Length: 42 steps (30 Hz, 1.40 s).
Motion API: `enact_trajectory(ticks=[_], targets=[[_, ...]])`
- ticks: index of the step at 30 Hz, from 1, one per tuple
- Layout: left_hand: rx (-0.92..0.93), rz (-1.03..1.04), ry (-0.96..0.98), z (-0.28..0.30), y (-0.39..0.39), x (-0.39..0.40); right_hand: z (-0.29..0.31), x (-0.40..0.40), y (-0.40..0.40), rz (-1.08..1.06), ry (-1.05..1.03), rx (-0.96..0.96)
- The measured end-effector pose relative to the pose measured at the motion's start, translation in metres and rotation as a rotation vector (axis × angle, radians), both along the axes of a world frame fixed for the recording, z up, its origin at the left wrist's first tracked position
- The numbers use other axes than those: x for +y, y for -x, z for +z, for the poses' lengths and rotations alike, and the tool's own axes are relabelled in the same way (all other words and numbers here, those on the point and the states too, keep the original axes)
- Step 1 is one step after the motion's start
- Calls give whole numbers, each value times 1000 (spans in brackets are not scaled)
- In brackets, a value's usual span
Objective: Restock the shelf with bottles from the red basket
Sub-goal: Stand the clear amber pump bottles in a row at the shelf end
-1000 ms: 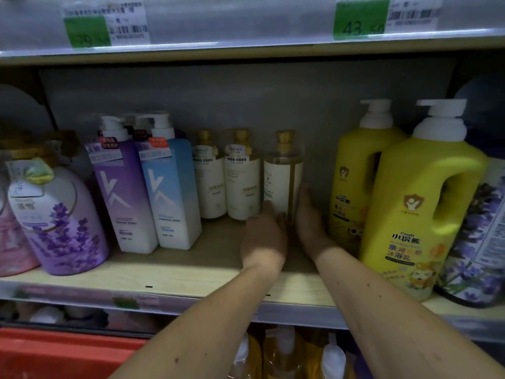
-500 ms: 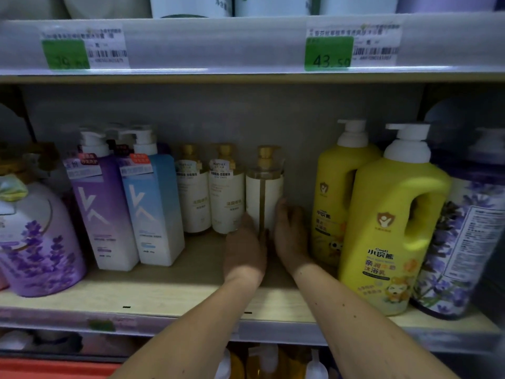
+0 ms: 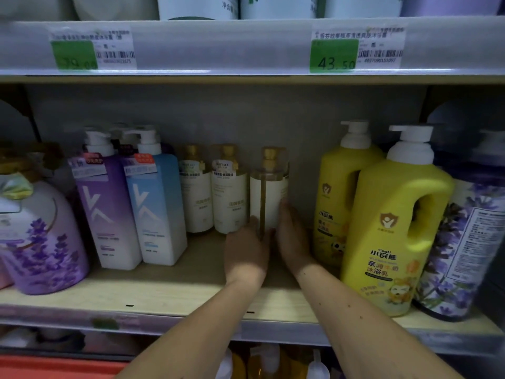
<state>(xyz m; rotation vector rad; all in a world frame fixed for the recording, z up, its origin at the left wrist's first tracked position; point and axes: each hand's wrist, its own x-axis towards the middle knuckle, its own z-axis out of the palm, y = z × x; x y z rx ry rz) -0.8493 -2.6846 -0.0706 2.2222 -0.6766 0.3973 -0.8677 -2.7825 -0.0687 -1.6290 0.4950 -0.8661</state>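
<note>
Head view: both hands reach deep onto the wooden shelf and frame a clear bottle with a gold cap near its base. The left hand touches its front left side, the right hand lies flat along its right side; how far the fingers curl round it, I cannot tell. That bottle stands upright, just right of two matching white-labelled bottles (its label seam faces out). A yellow jug stands to the right, a blue pump bottle to the left. The red basket shows at bottom left.
</note>
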Motion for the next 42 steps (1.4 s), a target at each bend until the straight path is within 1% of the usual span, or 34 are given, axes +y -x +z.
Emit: enact_trajectory(ticks=[3,6,9,12,15,17,22,26,28,31,38,42], targets=[[103,-60,49,0,1,-3,2,2,2,-42,77,49],[157,-33,97,1,-1,-4,3,2,2,-61,123,81],[143,18,94,1,-1,-4,3,5,4,-69,103,76],[95,73,69,0,1,-2,2,8,5,-12,68,33],[58,105,105,2,1,0,-1,8,4,-4,198,49],[46,90,95,1,0,0,-2,7,2,-33,247,49],[121,28,175,-3,-5,-1,-2,5,-2,-81,246,32],[130,83,162,-2,-5,-3,-4,4,-1,-51,238,44],[114,109,166,-2,-6,-2,-6,4,0,-32,268,77],[134,92,132,-2,-7,-1,-6,3,1,-41,330,97],[156,2,66,-3,-4,-3,-3,1,0,-6,271,98],[152,-22,68,-3,0,-2,-5,-1,0,-25,244,103]])
